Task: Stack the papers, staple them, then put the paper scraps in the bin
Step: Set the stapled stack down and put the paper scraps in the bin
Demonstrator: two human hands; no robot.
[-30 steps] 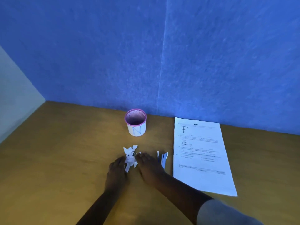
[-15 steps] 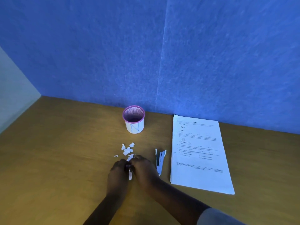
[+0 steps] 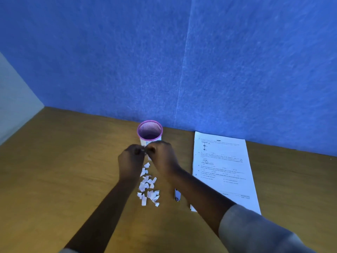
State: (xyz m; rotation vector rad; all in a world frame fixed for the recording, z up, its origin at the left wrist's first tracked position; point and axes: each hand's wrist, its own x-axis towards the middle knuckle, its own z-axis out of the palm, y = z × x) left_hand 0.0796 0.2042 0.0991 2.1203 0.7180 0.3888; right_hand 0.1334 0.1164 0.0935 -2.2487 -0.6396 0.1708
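- White paper scraps (image 3: 148,187): loose heap on the desk (image 3: 54,179), lying between the two forearms and near the bin. Half a second ago both hands were down at desk level gathering the pile; now they are raised above it, and most of the pieces remain on the wood.
- Left hand (image 3: 130,158): fingers curled, tips meeting those of the other hand just in front of the bin. It seems to pinch a small pinch of scraps, though the held bits are too small to make out clearly.
- Right hand (image 3: 162,156): likewise curled, thumb and fingertips pressed towards the left hand's, at the bin's near wall.
- Bin (image 3: 149,131): pink-rimmed mesh cup with a white label, upright by the blue partition (image 3: 182,61), mouth unobstructed.
- Stacked papers (image 3: 222,168): printed sheets lying squared on the desk to the right, well apart from the scraps.
- Stapler (image 3: 177,195): set down between scraps and papers, partly hidden by the right forearm.
- Assessment: stacking and stapling appear finished; the lift suggests a first pinch is on its way into the bin. Judging by the heap left, several more trips, or a scooping grip, will be needed.
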